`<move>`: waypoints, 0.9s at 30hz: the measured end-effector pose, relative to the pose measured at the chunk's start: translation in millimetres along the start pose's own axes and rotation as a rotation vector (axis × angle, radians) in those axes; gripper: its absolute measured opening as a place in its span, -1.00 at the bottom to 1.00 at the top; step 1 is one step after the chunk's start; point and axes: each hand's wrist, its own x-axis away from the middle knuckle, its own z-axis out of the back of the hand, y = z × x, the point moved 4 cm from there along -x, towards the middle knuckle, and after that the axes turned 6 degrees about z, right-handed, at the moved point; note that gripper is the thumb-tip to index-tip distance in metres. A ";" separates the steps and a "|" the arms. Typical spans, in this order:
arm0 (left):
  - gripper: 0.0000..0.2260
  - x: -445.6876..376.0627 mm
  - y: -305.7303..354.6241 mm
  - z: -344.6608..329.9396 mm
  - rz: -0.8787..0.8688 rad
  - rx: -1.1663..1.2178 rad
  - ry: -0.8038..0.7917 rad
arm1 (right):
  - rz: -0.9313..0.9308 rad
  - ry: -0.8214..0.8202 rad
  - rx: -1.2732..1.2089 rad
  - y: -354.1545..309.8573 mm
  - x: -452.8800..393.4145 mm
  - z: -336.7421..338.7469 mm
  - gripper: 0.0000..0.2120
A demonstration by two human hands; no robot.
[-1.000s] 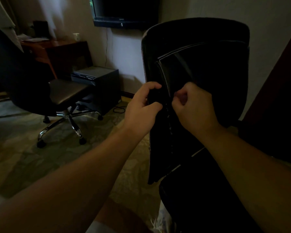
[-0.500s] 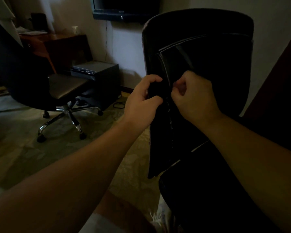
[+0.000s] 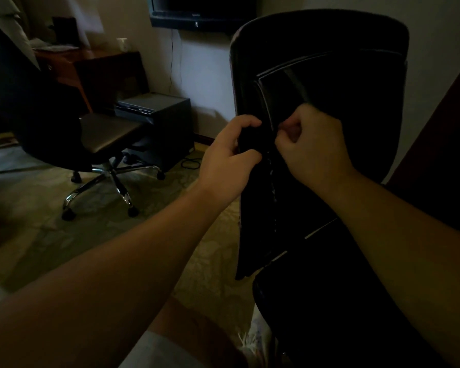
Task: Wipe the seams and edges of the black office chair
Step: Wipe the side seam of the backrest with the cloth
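The black office chair fills the right half of the frame, its backrest upright and facing the camera, with a pale seam running down its left side just right of centre. Both hands meet at that seam, about mid-height in the frame.

The main risk is the dim light — black cloth on black upholstery is hard to separate, so stretches of the seam could be skipped without anyone noticing. The chair may also turn or roll away if the push along the edge gets too firm, since nothing visibly braces it. A pinch this tight could drag at the stitching rather than glide over it.

The left hand reaches in from the lower left, wrist straight, fingers and thumb curled around the backrest's left edge; something dark sits in the grip, probably a cloth, though I cannot tell it apart from the upholstery. The right hand comes from the lower right, knuckles toward the camera, fingers folded into a fist right beside the seam — whether it pinches the seam, a cloth, or nothing is hidden. The two hands sit just beside each other, not touching.

A second chair stands at the left of the frame.
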 end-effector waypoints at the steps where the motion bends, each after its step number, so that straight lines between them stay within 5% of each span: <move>1: -0.57 0.7 0.6 0.9 -0.005 -0.006 -0.005 | 0.032 -0.040 0.000 -3.3 1.6 -2.7 -0.93; 11: -0.63 -20.0 23.1 18.1 -0.153 -0.091 -0.072 | 0.004 -0.038 -0.009 -3.4 -2.1 -1.0 -0.91; 27: -0.67 -31.0 25.2 15.5 -0.118 -0.040 -0.033 | -0.051 -0.020 0.034 -4.8 -15.6 3.3 -0.93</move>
